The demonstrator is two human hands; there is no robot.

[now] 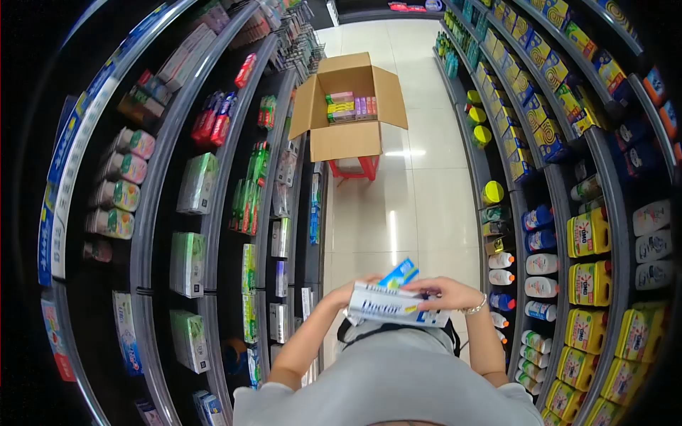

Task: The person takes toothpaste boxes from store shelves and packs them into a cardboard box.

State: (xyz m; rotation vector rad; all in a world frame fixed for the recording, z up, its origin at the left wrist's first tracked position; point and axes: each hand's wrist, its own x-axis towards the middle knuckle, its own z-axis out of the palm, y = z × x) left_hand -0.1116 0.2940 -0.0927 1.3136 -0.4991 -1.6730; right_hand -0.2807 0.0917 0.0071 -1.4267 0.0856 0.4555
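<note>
Close to the body, my left hand [346,292] is closed around the left end of some white boxes [383,307] with dark blue "Doctor" lettering. My right hand [446,292] rests over their right end, its fingers bent onto the upper box. A blue and green box [402,272] sticks out at an angle behind the white ones, between the hands. How many white boxes are stacked is hard to tell. The fingertips of my left hand are partly hidden by the boxes.
An open cardboard carton [346,142] holding pink, yellow and purple boxes stands on a red stool [355,169] in the aisle. Shelves [145,213] with toothpaste-like boxes line the left side. Shelves [518,213] with bottles and yellow packs line the right.
</note>
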